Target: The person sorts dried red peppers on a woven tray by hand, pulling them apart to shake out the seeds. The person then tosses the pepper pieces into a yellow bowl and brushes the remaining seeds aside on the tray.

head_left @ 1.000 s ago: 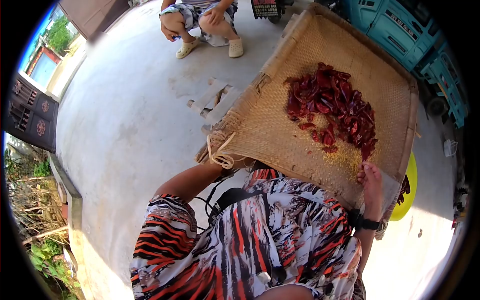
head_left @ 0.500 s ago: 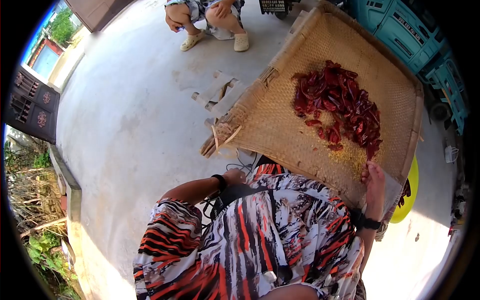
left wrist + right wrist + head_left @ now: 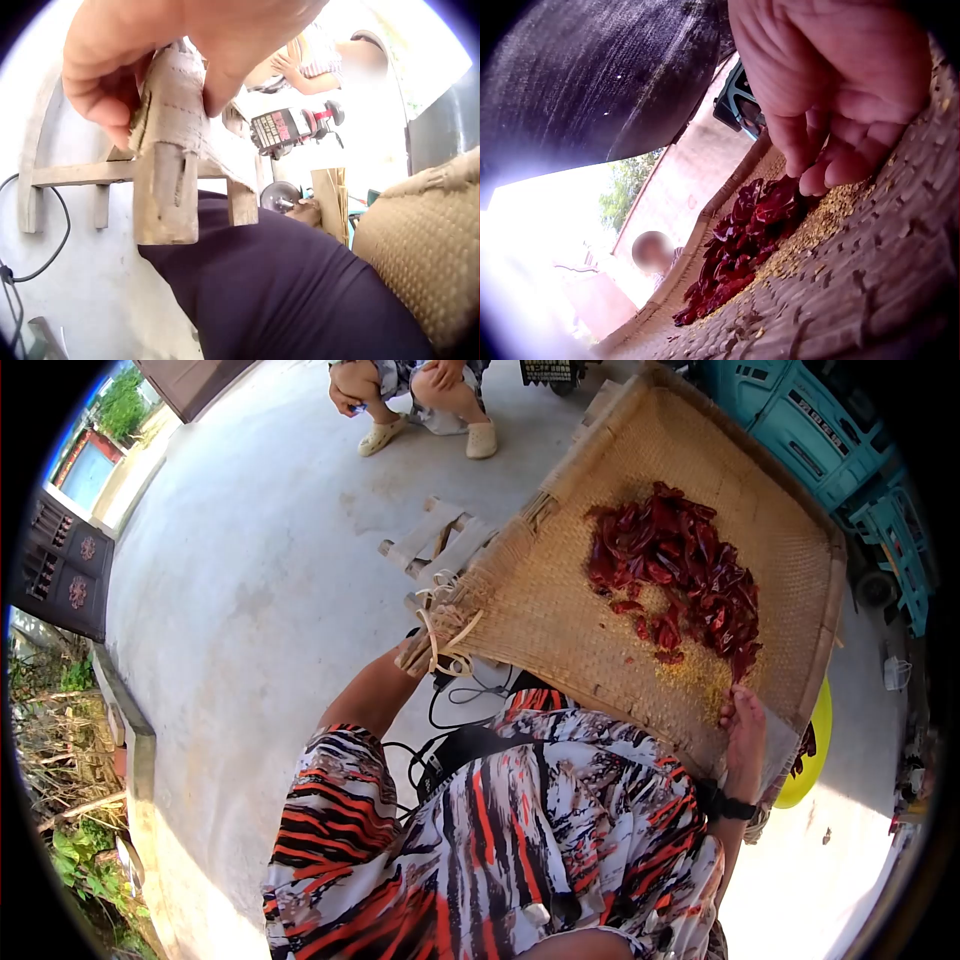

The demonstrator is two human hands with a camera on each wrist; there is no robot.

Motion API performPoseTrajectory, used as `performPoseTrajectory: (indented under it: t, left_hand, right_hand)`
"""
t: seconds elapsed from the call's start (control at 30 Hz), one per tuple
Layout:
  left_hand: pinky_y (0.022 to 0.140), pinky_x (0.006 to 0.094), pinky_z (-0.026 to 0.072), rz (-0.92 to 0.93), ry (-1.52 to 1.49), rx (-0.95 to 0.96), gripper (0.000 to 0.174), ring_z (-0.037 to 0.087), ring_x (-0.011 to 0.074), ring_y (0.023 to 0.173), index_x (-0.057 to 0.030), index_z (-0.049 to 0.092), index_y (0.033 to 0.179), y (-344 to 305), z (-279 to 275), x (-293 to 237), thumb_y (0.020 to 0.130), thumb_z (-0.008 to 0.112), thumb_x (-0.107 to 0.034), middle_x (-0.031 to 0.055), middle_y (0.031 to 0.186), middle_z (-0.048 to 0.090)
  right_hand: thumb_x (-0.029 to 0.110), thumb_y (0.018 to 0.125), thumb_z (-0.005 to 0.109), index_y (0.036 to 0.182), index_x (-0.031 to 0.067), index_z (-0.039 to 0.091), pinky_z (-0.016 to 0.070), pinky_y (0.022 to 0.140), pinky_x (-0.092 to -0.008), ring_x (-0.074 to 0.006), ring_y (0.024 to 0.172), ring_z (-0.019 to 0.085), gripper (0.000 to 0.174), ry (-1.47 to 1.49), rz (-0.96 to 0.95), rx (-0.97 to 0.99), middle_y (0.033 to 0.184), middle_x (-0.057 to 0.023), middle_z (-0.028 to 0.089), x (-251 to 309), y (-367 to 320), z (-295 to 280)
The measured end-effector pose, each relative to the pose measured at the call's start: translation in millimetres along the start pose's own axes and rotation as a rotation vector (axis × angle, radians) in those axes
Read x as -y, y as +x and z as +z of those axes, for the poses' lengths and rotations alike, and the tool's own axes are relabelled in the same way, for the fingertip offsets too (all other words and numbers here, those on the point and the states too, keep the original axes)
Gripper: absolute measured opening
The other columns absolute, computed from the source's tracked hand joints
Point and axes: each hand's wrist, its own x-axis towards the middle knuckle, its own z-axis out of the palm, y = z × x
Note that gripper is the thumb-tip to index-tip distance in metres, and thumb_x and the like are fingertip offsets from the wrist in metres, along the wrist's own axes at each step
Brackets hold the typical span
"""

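Note:
Dark red dried chilies (image 3: 680,560) lie heaped among yellow seeds (image 3: 700,680) on a tilted woven bamboo tray (image 3: 530,620). My right hand (image 3: 743,725) is at the tray's near right side, its curled fingertips pinching the end of a red chili (image 3: 743,660) at the heap's lower edge. In the right wrist view, the thumb and fingers (image 3: 810,176) meet right at the heap. My left hand (image 3: 135,34) grips a wooden bar (image 3: 166,191) wrapped in pale strapping, part of a low wooden stool frame (image 3: 82,174). The tray's corner hides that hand in the head view.
Another person (image 3: 450,400) squats beyond the tray's left side. A teal vehicle (image 3: 800,430) stands behind the tray. A yellow basin (image 3: 815,760) with chilies sits at right. Black cable (image 3: 435,710) runs beside my lap on the concrete floor (image 3: 250,560).
My left hand came out beside my lap, then went forward under the tray's corner, where it now grips the stool bar. My right hand stays at the chili.

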Motion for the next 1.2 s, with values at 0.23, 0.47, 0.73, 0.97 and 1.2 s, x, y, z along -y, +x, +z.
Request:
performPoseTrajectory:
  t: [0.23, 0.47, 0.73, 0.97, 1.2]
  left_hand:
    - [0.067, 0.0426, 0.0465, -0.017, -0.052, -0.084, 0.04, 0.056, 0.029, 0.078, -0.0019, 0.059, 0.093, 49, 14, -17, 0.082, 0.053, -0.04, 0.0125, 0.08, 0.057]
    - [0.068, 0.043, 0.0468, -0.001, -0.089, -0.209, 0.045, 0.057, 0.0305, 0.081, -0.0023, 0.059, 0.096, 86, -35, -55, 0.082, 0.052, -0.045, 0.0129, 0.082, 0.057]
    - [0.085, 0.0448, 0.0486, 0.071, -0.38, -0.44, 0.05, 0.058, 0.0308, 0.097, -0.0005, 0.055, 0.113, 118, -54, -78, 0.085, 0.055, -0.042, 0.0152, 0.104, 0.061]
    - [0.072, 0.0464, 0.0513, 0.1, -0.571, -0.506, 0.04, 0.061, 0.0287, 0.083, -0.0087, 0.056, 0.105, 91, 8, -144, 0.084, 0.055, -0.043, 0.0127, 0.094, 0.063]
    - [0.072, 0.0452, 0.0537, -0.118, -0.476, 0.105, 0.039, 0.064, 0.0287, 0.084, -0.0099, 0.056, 0.106, 72, 79, -89, 0.084, 0.057, -0.042, 0.0126, 0.096, 0.065]
  right_hand:
    - [0.02, 0.097, 0.057, 0.112, 0.0089, 0.062, 0.0471, 0.067, -0.0216, -0.007, 0.074, 0.056, 0.019, 0.002, -0.002, -0.02, 0.099, -0.0005, 0.066, 3, -6, 3]
    - [0.02, 0.097, 0.056, 0.112, 0.0086, 0.062, 0.047, 0.065, -0.0208, -0.0064, 0.073, 0.056, 0.019, 0.005, 0.002, -0.026, 0.099, -0.0007, 0.066, 1, -5, 2]
    - [0.019, 0.098, 0.055, 0.111, 0.0084, 0.062, 0.0469, 0.064, -0.0207, -0.0059, 0.072, 0.056, 0.019, -0.017, 0.009, -0.027, 0.099, -0.0006, 0.066, 1, -3, 5]
    - [0.019, 0.098, 0.055, 0.11, 0.0084, 0.063, 0.0466, 0.064, -0.0202, -0.0054, 0.073, 0.056, 0.018, -0.039, -0.02, -0.034, 0.099, 0.0, 0.066, 1, -7, 5]
    - [0.019, 0.097, 0.055, 0.109, 0.0086, 0.063, 0.0462, 0.065, -0.0201, -0.0053, 0.073, 0.055, 0.018, -0.06, -0.059, -0.051, 0.098, 0.0004, 0.065, -1, -9, 6]
